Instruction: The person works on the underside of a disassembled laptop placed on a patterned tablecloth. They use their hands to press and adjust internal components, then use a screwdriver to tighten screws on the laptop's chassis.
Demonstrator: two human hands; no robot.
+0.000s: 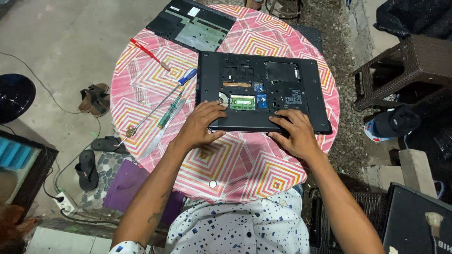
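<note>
- Clearly the laptop (263, 91) is mid-teardown: it lies upside down on the round bench (155, 84), bottom cover off, green memory module (242, 102) exposed.
- Left hand (200, 127) and right hand (294, 134) press its near edge, fingers spread flat, pinching nothing.
- Next likely calls for the blue-handled screwdriver (157, 106) just left.
- Matte black plastic; glossy pink zigzag cloth.

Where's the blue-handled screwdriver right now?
In the head view, the blue-handled screwdriver lies on the round table, left of the open laptop, beside the green-handled screwdriver.
</note>
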